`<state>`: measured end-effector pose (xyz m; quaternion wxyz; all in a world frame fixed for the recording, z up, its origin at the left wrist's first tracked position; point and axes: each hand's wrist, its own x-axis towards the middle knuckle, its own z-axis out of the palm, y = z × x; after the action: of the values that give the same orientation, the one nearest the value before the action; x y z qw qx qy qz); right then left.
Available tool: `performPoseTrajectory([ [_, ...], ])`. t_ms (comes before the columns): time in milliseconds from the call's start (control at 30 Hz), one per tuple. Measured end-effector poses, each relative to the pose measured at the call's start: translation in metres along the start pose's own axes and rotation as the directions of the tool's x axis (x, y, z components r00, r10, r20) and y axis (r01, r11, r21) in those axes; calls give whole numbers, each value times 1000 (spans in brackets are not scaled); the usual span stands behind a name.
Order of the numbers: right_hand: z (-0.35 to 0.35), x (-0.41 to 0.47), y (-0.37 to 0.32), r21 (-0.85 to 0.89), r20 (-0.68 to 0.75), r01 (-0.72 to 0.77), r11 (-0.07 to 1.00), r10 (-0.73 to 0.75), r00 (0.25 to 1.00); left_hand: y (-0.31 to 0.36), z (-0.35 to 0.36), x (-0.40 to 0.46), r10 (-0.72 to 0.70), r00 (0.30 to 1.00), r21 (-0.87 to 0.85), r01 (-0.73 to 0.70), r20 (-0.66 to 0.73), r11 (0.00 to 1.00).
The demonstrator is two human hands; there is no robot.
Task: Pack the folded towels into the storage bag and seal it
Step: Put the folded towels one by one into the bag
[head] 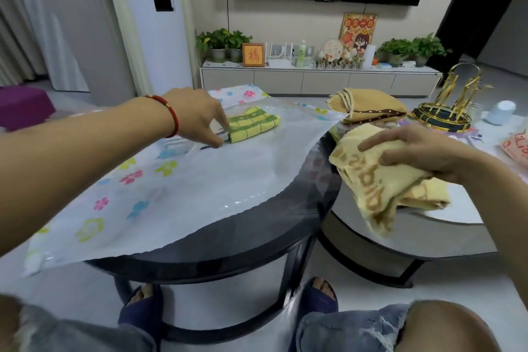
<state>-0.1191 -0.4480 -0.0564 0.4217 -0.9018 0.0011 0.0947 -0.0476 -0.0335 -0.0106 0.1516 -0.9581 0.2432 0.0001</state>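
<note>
So the storage bag (pixel 183 180) is lying flat across the dark round table (pixel 257 240), taking up most of the middle and left of the frame, clear plastic with little coloured flowers printed on it. There's a folded green and yellow towel (pixel 253 127) up near the centre, looks like it's already under the clear plastic, though I can't say that for sure. The left hand (pixel 197 117) reaches in from the left, red bracelet (pixel 168 114) on the wrist, fingers curled down and pinching at the bag's edge right beside that towel. The right hand (pixel 423 154) on the right side of the frame grips a folded yellow towel (pixel 371 180) with brown lettering, held above the lighter table (pixel 414 226). More towels (pixel 368 108) are piled further back, upper right of centre, next to a gold rack (pixel 454 100)
</note>
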Motion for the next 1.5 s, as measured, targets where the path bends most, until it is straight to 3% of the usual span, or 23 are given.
performPoseTrajectory([
  [100,36,-12,-48,202,202,104,974,-145,969,-12,15,-14,-62,996,-23,64,64,998],
  [200,100,11,-81,413,283,114,903,-247,927,-27,29,-30,-109,990,-47,113,94,992],
  [300,174,49,-110,616,215,67,785,-250,944,-47,26,-40,-131,991,-53,129,-33,990],
  [433,266,87,-131,899,79,15,439,-197,977,-72,-2,-41,-152,967,-14,152,-207,988],
  [467,289,94,-132,905,83,-15,426,-140,987,-78,-8,-41,-159,963,-6,161,-219,987],
  [600,353,101,-134,558,117,-122,821,68,991,-88,-19,-42,-154,963,18,162,-220,987],
  [667,372,105,-142,547,167,-139,825,55,984,-88,-19,-40,-137,966,0,140,-221,990],
  [800,418,103,-190,699,335,-231,676,-24,942,-82,-21,-39,-109,971,-10,109,-211,994],
  [867,439,104,-215,668,344,-167,725,-103,933,-82,-21,-37,-106,975,7,109,-198,994],
  [967,443,115,-230,486,331,-1,874,-183,926,-88,-21,-35,-103,972,23,110,-210,994],
  [1033,434,121,-219,108,257,214,971,-236,937,-92,-20,-37,-102,971,22,109,-217,994],
  [1100,426,120,-200,-219,149,383,898,-357,922,-97,-20,-40,-103,969,13,109,-224,994],
  [1200,427,116,-178,-464,113,529,711,-545,831,-99,-18,-44,-99,966,7,103,-239,995],
  [1300,429,130,-177,-602,155,574,555,-624,766,-99,-17,-45,-86,969,-13,85,-233,996],
  [1500,455,164,-215,-711,140,496,499,-591,795,-97,-19,-47,-83,977,-46,76,-195,996],
])
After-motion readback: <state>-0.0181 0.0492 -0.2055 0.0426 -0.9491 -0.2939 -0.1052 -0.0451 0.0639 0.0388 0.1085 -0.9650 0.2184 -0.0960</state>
